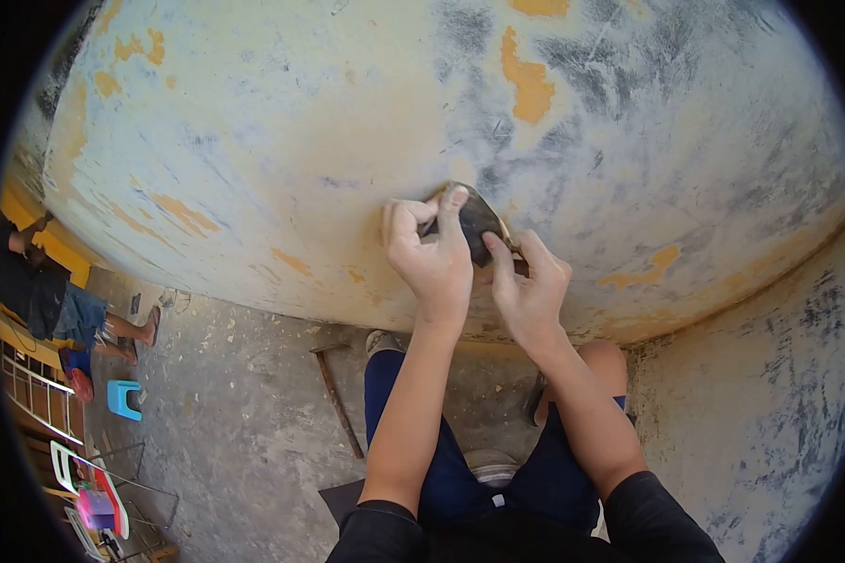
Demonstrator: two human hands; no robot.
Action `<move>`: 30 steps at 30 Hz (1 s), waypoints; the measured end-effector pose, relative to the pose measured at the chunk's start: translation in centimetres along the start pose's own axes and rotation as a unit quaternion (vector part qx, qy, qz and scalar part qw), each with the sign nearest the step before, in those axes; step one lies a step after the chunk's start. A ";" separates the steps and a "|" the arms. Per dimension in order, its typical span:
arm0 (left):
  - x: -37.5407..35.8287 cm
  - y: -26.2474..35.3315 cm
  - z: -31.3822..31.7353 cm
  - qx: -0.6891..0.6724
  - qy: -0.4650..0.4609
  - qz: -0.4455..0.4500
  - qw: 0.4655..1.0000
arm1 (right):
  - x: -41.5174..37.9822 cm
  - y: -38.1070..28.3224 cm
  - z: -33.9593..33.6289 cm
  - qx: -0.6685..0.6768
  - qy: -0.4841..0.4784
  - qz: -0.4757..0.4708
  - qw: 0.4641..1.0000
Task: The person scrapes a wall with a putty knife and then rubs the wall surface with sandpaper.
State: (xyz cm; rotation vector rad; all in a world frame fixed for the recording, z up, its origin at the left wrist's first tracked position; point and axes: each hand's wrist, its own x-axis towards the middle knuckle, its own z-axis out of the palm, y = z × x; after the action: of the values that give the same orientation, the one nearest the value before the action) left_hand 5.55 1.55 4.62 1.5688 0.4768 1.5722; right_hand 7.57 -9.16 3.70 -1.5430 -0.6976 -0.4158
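Observation:
A dark, worn piece of sandpaper (pixel 479 223) is pressed flat against a big curved wall (pixel 282 141) of pale, patchy paint with orange and grey spots. My left hand (pixel 432 253) grips its left side, fingers curled over the top edge. On its right lower corner my right hand (pixel 530 291) pinches the sheet with thumb and fingers. Both forearms reach up from my lap; I sit with knees bent, in dark blue shorts.
Below lies a rough concrete floor (pixel 244 413) with a thin metal rod (pixel 338 403) on it. At the left another person (pixel 56 310) sits low, beside a small blue stool (pixel 124 398) and wire frames (pixel 94 488). A second painted surface (pixel 770 422) rises at the right.

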 end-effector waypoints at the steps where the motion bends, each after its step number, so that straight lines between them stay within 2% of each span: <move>1: -0.9 -0.2 -0.2 0.003 -0.027 0.001 1.000 | -0.6 0.6 -0.4 0.001 0.000 0.000 1.000; 3: -1.2 -0.6 -0.5 0.007 -0.056 0.004 0.998 | -1.5 1.3 -0.9 -0.010 -0.012 0.070 0.997; 4: -1.1 -0.7 -0.5 0.025 -0.057 0.019 0.998 | -1.4 1.0 -0.7 -0.009 -0.013 0.070 0.997; 6: -0.3 -0.5 -0.3 0.041 -0.057 0.035 0.997 | -0.5 0.0 0.1 -0.051 0.019 0.004 0.999; 8: 1.5 0.3 -0.4 -0.001 -0.010 -0.014 1.000 | 0.5 -0.1 1.1 -0.016 0.011 0.015 1.000; 9: 1.7 0.1 -0.3 -0.004 -0.014 -0.017 1.000 | 1.0 0.1 1.3 0.018 0.004 0.024 1.000; 11: 1.5 -0.2 -0.3 0.007 -0.009 0.037 0.999 | 0.5 0.5 0.8 0.027 0.001 0.023 0.999; 13: 0.3 -0.4 -0.5 0.037 -0.015 0.030 0.999 | -0.3 0.0 0.4 -0.011 0.008 -0.020 1.000; 17: -1.9 -1.7 -0.7 0.075 -0.056 0.057 0.994 | -2.0 1.9 -0.7 -0.016 0.006 0.054 0.998; 20: -0.2 -0.7 -0.7 0.058 -0.065 0.040 0.995 | -0.8 0.0 -0.2 -0.086 -0.004 0.020 0.996; 22: 1.8 0.5 -0.2 0.016 -0.013 0.007 1.000 | 1.0 -0.5 1.3 -0.006 0.041 -0.065 0.997; 25: 2.0 0.8 0.4 -0.022 0.022 0.018 0.999 | 1.4 -1.7 0.6 -0.029 0.017 -0.047 0.998; 26: 1.5 0.7 0.4 -0.024 0.023 0.018 0.999 | 1.1 -1.3 0.3 -0.054 0.017 -0.069 0.996; 27: 0.5 0.4 0.2 0.015 0.001 0.006 1.000 | 0.7 -0.9 -0.1 -0.054 0.017 -0.071 0.996; 29: -1.2 -0.8 -0.4 0.054 -0.023 -0.005 0.998 | -0.5 0.0 -0.8 -0.067 0.018 -0.017 0.997; 30: -1.7 -1.2 -0.5 0.078 -0.037 0.028 0.996 | -0.9 0.5 -0.9 -0.067 0.021 -0.016 0.997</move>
State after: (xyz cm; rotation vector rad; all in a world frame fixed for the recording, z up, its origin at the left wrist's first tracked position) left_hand 5.15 1.09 2.58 1.7662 0.5295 1.5434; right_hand 7.40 -10.23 2.86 -1.6460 -0.6737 -0.5269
